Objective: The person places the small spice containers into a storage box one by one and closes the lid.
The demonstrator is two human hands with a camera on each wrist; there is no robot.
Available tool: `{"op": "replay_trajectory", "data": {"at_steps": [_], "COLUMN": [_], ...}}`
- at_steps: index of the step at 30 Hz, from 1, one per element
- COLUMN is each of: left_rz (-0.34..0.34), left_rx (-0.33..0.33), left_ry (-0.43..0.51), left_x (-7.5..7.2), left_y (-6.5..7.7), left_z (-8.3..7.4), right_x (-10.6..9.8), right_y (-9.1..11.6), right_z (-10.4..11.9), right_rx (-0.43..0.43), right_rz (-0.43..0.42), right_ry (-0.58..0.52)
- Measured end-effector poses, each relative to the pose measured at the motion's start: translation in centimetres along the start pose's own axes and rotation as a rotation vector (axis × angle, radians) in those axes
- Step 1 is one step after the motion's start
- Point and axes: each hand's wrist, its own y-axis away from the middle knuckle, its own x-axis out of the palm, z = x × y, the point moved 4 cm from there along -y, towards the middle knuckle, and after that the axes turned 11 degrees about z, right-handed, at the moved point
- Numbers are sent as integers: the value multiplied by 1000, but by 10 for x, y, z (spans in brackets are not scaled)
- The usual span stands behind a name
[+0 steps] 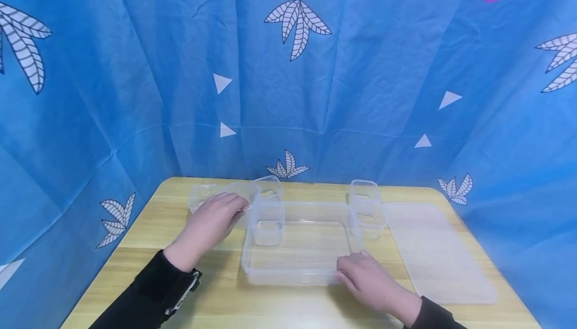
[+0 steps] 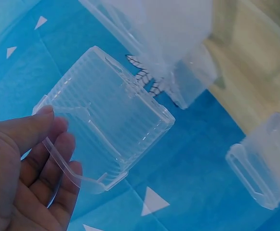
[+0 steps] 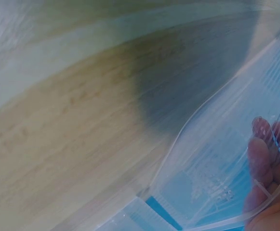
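1. On my head cam, the landmark is the big clear tub [image 1: 297, 278], sitting on the wood-grain table [image 1: 270, 314].
2. L hand [image 1: 212, 221] is just L of the tub, nr its back-L corner. It's grasping a small clear box [image 2: 106, 110]: on my L wrist cam I see the thumb on the rim, fingers curled round the other side. Can't tell if that box touches the tub.
3. R hand [image 1: 367, 279] is at the tub's front-R corner, gripping its rim; on my R wrist cam I see the fingers thru the clear wall.
4. One small box, the inner box [image 1: 269, 236], looks to be inside the tub, back-L corner.
5. A rear box [image 1: 270, 185] is just behind the tub, L side; a far-L box [image 1: 198, 196] is further L of the tub, partly hidden by L hand.
6. Two R-side boxes [image 1: 370, 219] stand by the tub's back-R corner, close tog.
7. Flat frosted lid [image 1: 439, 254] lies R of the tub.
8. Blue patterned curtain [image 1: 293, 113] hangs beyond the tub.
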Motion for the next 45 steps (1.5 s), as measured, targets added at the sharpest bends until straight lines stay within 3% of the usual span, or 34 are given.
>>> {"op": "replay_trajectory", "data": {"at_steps": [20,33,45], "left_rz": [-24,22,104], "left_rx": [76,154,136], "left_ry": [49,47,55], "left_x": [-5,11,25], "left_y": [-40,-55,-67], "left_z": [-39,-63,-73], "right_x": [-1,-1,0], "right_y": [1,1,1], "right_z": [1,1,0], "right_rx": [2,6,5], "right_rz": [4,0,-2], "right_ry": [-9,1,5]}}
